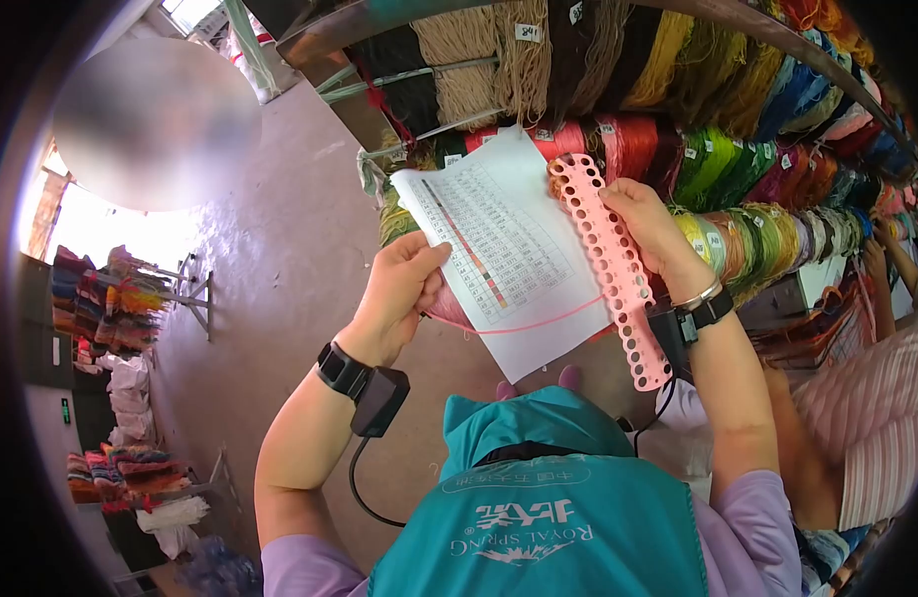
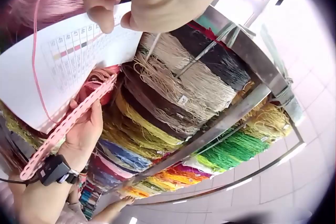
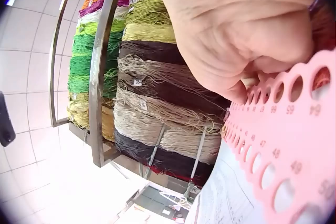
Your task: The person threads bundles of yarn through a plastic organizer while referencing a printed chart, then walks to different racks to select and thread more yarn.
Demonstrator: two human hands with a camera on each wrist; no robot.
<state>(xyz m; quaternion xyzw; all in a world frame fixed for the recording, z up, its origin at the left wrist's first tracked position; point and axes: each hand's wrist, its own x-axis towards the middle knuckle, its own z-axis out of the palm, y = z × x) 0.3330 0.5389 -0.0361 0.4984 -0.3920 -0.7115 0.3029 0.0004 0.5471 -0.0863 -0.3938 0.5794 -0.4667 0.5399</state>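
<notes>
In the head view my left hand pinches the left edge of a white printed sheet, a numbered chart with a strip of coloured squares. A pink thread runs from that hand across the sheet to a long pink thread organizer. My right hand grips this organizer, which has round holes along both edges, near its upper end. Printed numbers beside the holes show in the right wrist view. Reddish threads bunch at the organizer's far end in the left wrist view.
A metal rack carries hanks of yarn in many colours with small number tags, close beyond the sheet. At right, another person in a striped garment stands near. More hanks hang at the far left, across the floor.
</notes>
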